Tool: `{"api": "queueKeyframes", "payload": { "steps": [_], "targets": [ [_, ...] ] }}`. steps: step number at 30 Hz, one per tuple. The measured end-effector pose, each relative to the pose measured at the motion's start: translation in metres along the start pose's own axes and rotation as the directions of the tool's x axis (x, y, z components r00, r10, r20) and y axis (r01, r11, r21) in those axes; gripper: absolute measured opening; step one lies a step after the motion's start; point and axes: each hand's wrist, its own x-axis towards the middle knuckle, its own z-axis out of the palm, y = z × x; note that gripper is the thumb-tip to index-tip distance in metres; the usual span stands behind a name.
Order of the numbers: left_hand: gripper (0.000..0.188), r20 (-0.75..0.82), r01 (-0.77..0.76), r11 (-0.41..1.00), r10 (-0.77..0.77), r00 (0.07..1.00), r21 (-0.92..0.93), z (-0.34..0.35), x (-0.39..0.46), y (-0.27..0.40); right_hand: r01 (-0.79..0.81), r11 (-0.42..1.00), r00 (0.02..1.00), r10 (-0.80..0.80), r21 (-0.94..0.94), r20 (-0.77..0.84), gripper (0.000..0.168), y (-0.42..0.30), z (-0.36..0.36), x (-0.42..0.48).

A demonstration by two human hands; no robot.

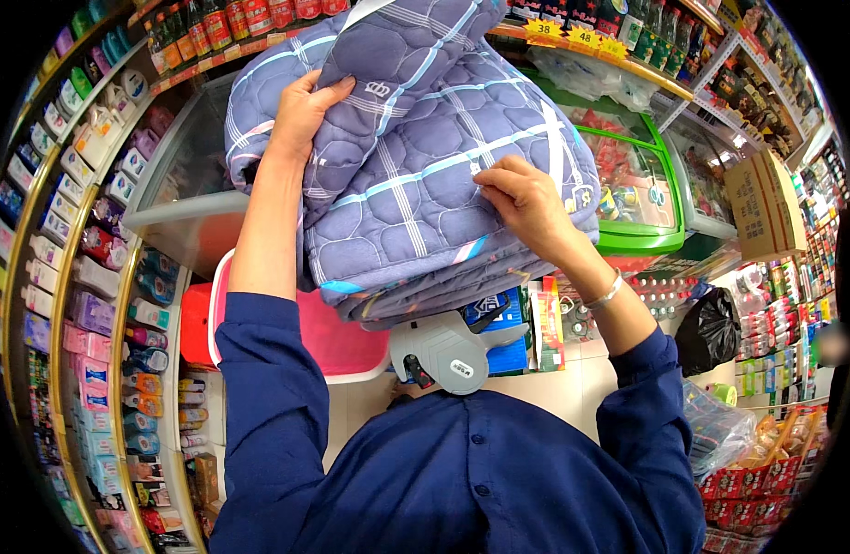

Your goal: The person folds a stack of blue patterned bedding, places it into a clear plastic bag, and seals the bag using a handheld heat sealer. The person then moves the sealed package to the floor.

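A thick stack of folded quilted bedding (439, 180), dark blue-grey with white and light-blue stripes and small crown prints, lies in front of me. My left hand (307, 114) grips a turned-back flap of the top piece, thumb on the upper side. Over the middle of the stack, my right hand (518, 197) has thumb and forefinger pinched together at the fabric. Whether a thread or a bit of cloth is between those fingertips is too small to tell. A white strip (553, 142) runs across the bedding's right side.
Below the stack are a pink plastic tub (342, 346), a grey plastic device (442, 353) and a blue box (508, 346). Glass-topped freezers (190, 173) flank it, one green-framed (643, 239). Shelves of bottles (86, 263) line the left; a black bag (710, 331) sits right.
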Motion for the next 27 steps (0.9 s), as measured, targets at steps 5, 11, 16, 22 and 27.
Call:
{"api": "queueKeyframes", "payload": {
  "steps": [5, 11, 16, 22, 27],
  "targets": [
    [0.029, -0.028, -0.024, 0.999, 0.024, 0.999, 0.021, 0.004, -0.003, 0.001, 0.09, 0.984, 0.994, -0.079, -0.153, 0.08, 0.013, 0.008, 0.015, 0.01],
    [0.033, 0.002, -0.032, 0.999, 0.032, 0.999, 0.022, 0.003, -0.003, 0.001, 0.137, 0.957, 0.978, -0.089, -0.257, 0.187, 0.006, 0.017, 0.025, 0.014],
    [0.035, -0.04, -0.03, 0.999, 0.031, 0.999, 0.041, 0.004, -0.004, 0.001, -0.033, 0.998, 0.999, 0.035, -0.054, 0.021, 0.006, 0.014, 0.019, 0.043],
    [0.035, -0.014, -0.019, 1.0, 0.02, 1.0, 0.022, 0.004, -0.004, 0.001, 0.117, 0.978, 0.988, -0.096, -0.175, 0.12, 0.008, 0.006, 0.055, 0.07],
    [0.035, -0.035, -0.036, 0.998, 0.037, 0.999, 0.046, 0.007, -0.007, 0.003, 0.232, 0.912, 0.946, -0.13, -0.339, 0.297, 0.007, 0.009, 0.067, 0.076]
  ]
}}
